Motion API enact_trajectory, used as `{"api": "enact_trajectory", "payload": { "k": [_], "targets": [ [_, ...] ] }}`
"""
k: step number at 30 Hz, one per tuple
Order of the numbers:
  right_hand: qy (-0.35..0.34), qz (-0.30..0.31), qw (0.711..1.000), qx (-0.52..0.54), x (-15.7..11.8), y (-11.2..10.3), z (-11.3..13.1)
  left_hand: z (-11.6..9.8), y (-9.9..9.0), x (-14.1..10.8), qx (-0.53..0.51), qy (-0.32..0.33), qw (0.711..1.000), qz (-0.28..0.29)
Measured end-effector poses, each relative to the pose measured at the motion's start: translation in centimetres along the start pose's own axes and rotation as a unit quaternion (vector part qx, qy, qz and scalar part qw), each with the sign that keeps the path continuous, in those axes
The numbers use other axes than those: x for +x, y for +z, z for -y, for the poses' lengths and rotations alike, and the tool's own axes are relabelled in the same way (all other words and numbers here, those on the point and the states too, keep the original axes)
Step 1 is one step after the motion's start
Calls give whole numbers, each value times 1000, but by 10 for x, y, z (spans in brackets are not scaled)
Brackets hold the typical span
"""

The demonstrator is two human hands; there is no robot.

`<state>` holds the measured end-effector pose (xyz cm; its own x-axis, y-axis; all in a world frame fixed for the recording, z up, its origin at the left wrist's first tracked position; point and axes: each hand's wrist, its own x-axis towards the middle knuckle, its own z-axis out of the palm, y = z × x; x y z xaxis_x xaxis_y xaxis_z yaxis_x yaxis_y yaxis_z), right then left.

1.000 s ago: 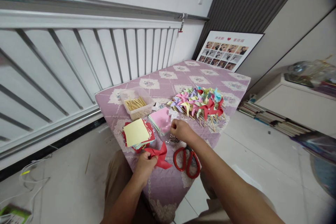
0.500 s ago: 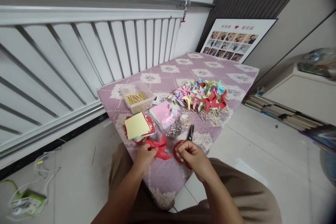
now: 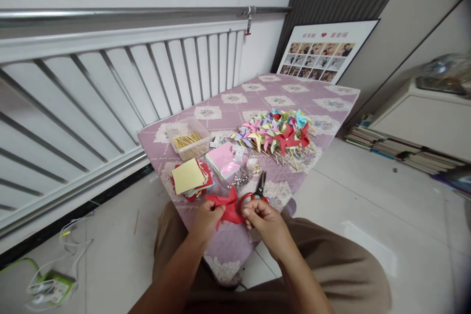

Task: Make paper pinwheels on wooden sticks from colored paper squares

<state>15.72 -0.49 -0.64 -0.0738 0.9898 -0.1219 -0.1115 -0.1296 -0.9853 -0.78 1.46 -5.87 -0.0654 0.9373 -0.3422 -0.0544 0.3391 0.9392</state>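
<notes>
- Counter (image 3: 235,245) under a purple patterned cloth
- Left corner: clear tub (image 3: 191,146) of sticks
- Left edge, toward the near corner: stacked paper squares (image 3: 188,176)
- Middle: pink-topped sheets (image 3: 223,159), metal bits (image 3: 240,180), small round container (image 3: 253,167)
- Toward the right edge: heaped pinwheels (image 3: 274,132); nearer, open-bladed scissors (image 3: 260,185)

Left hand (image 3: 209,217) pinches, right hand (image 3: 263,218) curls, forearms (image 3: 302,272) converging

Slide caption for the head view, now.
Bare left hand pinches a folded red paper pinwheel; bare right hand meets its edge beside black-bladed, red-handled scissors.
</notes>
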Motion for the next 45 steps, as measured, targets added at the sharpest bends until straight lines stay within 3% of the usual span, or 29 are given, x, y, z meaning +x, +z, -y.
{"api": "enact_trajectory", "payload": {
  "k": [5, 10, 14, 24, 45],
  "targets": [
    [-90, -13, 989, -119, -10, -3, 9, -17, 17, -14, 40, 22, 999, -17],
    [-205, -9, 939, -276, -15, -1, 19, -29, 27, -27, 117, 67, 990, -43],
    [-261, -7, 916, -303, -15, 0, 19, -29, 31, -31, 136, 90, 986, -39],
    [-279, 10, 903, -327, -13, -6, 17, -43, 36, -43, 101, 61, 993, -17],
    [-283, -11, 886, -368, -17, -8, 28, -36, 35, -41, 52, 52, 997, -4]
  ]
}}
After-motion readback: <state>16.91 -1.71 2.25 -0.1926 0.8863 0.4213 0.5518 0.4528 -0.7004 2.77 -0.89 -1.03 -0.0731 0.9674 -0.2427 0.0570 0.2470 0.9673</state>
